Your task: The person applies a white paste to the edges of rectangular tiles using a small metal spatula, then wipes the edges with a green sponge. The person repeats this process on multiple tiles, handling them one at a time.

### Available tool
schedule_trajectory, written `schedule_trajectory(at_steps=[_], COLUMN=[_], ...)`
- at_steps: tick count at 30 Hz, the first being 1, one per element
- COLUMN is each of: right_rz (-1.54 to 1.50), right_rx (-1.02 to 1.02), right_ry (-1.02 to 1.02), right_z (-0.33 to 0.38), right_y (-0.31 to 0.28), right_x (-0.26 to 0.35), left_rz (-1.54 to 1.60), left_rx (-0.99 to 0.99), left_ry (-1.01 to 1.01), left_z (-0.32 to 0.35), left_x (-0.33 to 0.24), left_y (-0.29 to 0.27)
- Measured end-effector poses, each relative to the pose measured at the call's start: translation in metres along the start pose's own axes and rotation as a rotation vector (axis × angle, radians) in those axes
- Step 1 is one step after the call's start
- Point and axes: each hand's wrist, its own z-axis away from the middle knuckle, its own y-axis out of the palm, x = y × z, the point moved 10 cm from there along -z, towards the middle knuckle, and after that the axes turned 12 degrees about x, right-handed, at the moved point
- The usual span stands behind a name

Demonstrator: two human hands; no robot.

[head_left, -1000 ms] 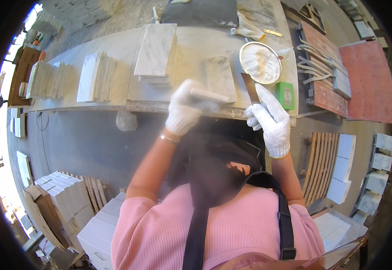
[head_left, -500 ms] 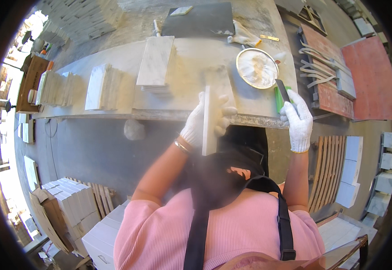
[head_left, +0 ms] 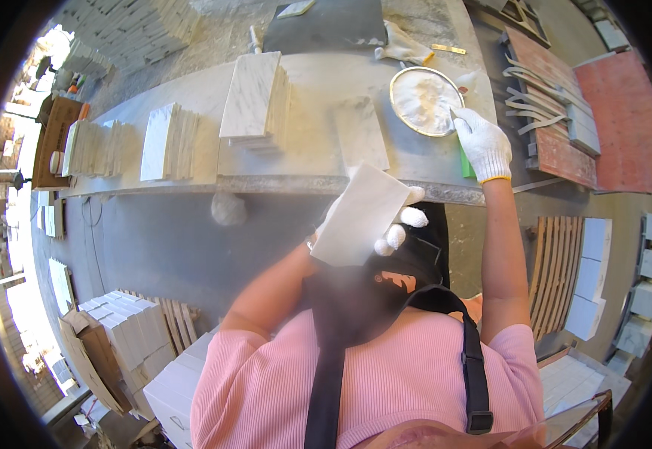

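In my gloved left hand (head_left: 397, 228) lies a pale rectangular stone tile (head_left: 361, 215), its broad face tilted up and the fingers wrapped around its right edge. My gloved right hand (head_left: 483, 142) is closed at the right rim of a round bowl (head_left: 392, 112) filled with white paste or powder (head_left: 424, 97). The dark flat scraper it held a moment ago is mostly hidden by the fingers and the bowl. A green object (head_left: 466, 163) shows on the workbench beside that wrist. Another flat pale tile (head_left: 359, 127) rests on the bench left of the bowl.
Stacks of marble tiles (head_left: 251, 97) stand along the dusty bench (head_left: 191, 90). A crumpled white glove (head_left: 404, 46) lies behind the bowl. Curved pale strips (head_left: 531, 97) lie on a red board at right. Boxed tiles (head_left: 127, 329) and a wooden pallet (head_left: 558, 273) stand on the floor.
My left hand has turned the tile from edge-on to face-up. My right hand has moved up and left with the scraper, from the bench edge to the bowl's rim.
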Motion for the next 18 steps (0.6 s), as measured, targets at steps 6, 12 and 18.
schedule_trajectory(at_steps=[6, 12, 18], right_rz=[0.011, -0.645, -0.998], right_rx=[-0.264, 0.173, 0.519], right_ry=[-0.071, -0.412, -0.280], right_z=[0.062, 0.121, 0.132], right_y=[-0.062, -0.020, 0.035], right_x=[0.024, 0.072, 0.081], left_rz=[-0.572, -0.604, 0.258], left_rx=[0.088, 0.154, 0.458], left_ry=[0.035, 0.001, -0.201], left_z=[-0.005, -0.016, -0.026], left_x=[-0.014, 0.000, 0.032], left_y=[0.011, 0.017, 0.036])
